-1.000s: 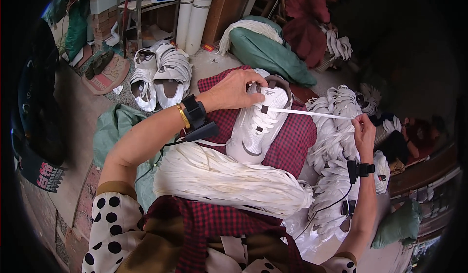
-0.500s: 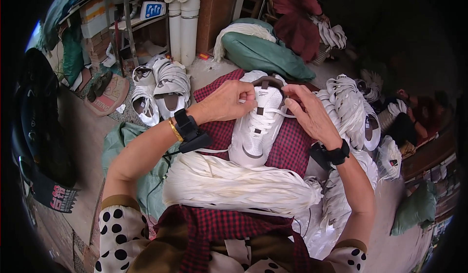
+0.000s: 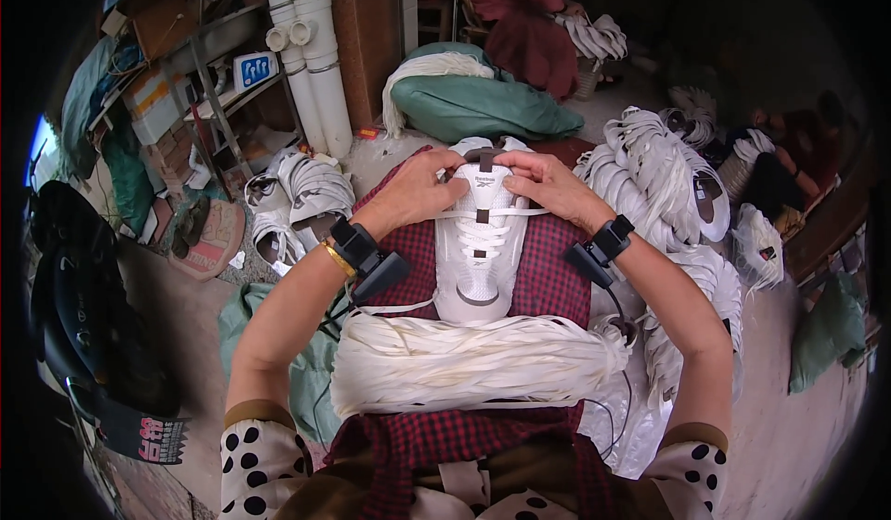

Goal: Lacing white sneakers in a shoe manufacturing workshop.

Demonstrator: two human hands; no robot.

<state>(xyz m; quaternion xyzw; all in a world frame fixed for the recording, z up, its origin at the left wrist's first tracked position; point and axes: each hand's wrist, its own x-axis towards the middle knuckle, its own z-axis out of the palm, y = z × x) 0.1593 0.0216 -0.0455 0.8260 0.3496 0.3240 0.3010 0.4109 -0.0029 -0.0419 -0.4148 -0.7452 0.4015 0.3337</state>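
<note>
A white sneaker (image 3: 478, 274) lies on the red-and-black checked cloth (image 3: 554, 269) over my lap, its toe toward me. White laces (image 3: 480, 234) run through its lower eyelets, and a lace strand crosses the tongue with its ends out to both sides. My left hand (image 3: 415, 189) pinches the left edge of the tongue (image 3: 485, 181) near the dark collar. From the other side my right hand (image 3: 550, 186) pinches its right edge, thumb on top. Between the shoe and my body lies a thick bundle of white laces (image 3: 478, 364).
Stacked white shoes (image 3: 640, 181) rise on the right, and more shoes (image 3: 311, 191) sit at the left. Beyond my lap is a stuffed green sack (image 3: 492, 107) near white pipes (image 3: 311, 56). A person in dark red (image 3: 520, 28) works at the back; another person sits at far right.
My right hand has come in from the shoe's right side onto the tongue. My left hand now has its thumb on the tongue. The lace strand lies straighter across, and the view has shifted.
</note>
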